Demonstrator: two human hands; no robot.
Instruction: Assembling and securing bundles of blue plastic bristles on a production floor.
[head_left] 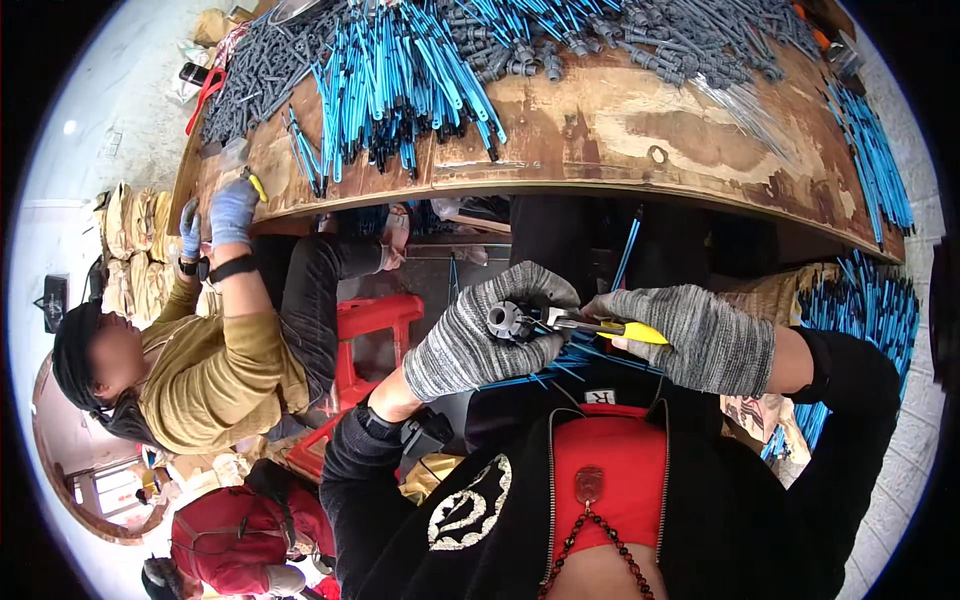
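Observation:
My left hand [465, 335], in a grey knitted glove, is closed around a grey ribbed plastic fitting [508, 320] with a round end that faces up. My right hand [705, 338], gloved the same way, grips pliers [645, 332] with yellow handles. The metal jaws of the pliers reach to the side of the fitting, next to my left fingers; what they bite on is too small to tell. Thin blue sticks [575, 362] show below and behind my hands, partly hidden by them.
A worn wooden table [590, 130] spans the far side, bearing blue sticks with black ends [400, 85], grey plastic parts [270, 85] and thin clear strips [740, 115]. At left, a co-worker [215, 375] in blue gloves sits near a red stool [370, 320]. More blue sticks [870, 310] stand at right.

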